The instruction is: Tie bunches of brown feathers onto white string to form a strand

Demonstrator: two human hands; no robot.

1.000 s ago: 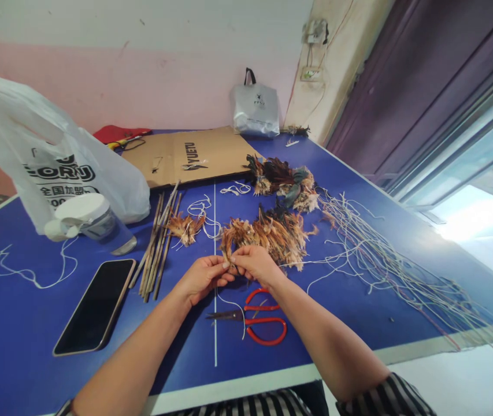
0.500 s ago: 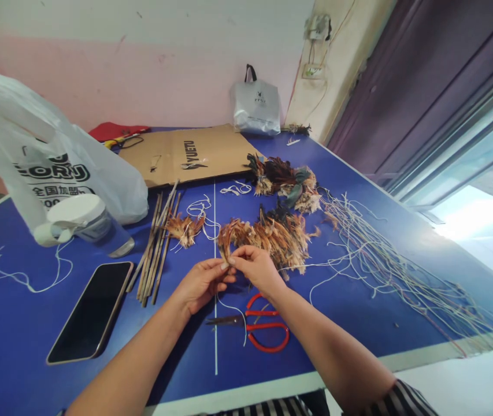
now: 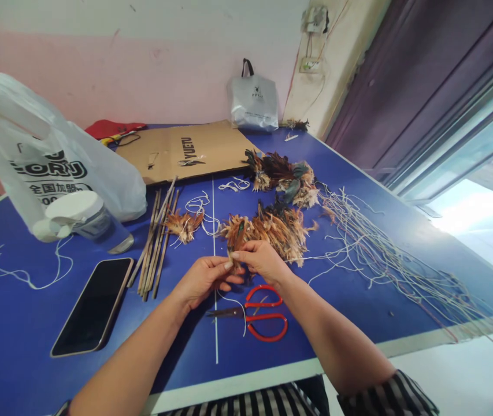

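My left hand (image 3: 211,277) and my right hand (image 3: 260,258) meet over the blue table, fingers pinched on the base of a small upright bunch of brown feathers (image 3: 236,240). White string (image 3: 233,299) trails below my left hand. Right behind the held feathers lies a large pile of brown feathers (image 3: 278,234). Scissors with red handles (image 3: 267,328) rest on the table below my hands, with string across them. A smaller feather bundle (image 3: 184,225) lies to the left, beside thin sticks (image 3: 156,245).
A phone (image 3: 92,306), a lidded cup (image 3: 94,216) and a white plastic bag (image 3: 77,162) stand at the left. Cardboard (image 3: 159,150) and a silver bag (image 3: 254,107) are at the back. Darker feathers (image 3: 278,167) lie behind the pile; loose strings (image 3: 385,260) spread rightward.
The held feathers now show a dark feather at the front, and both hands have shifted slightly to the right. The whole view has moved a little.
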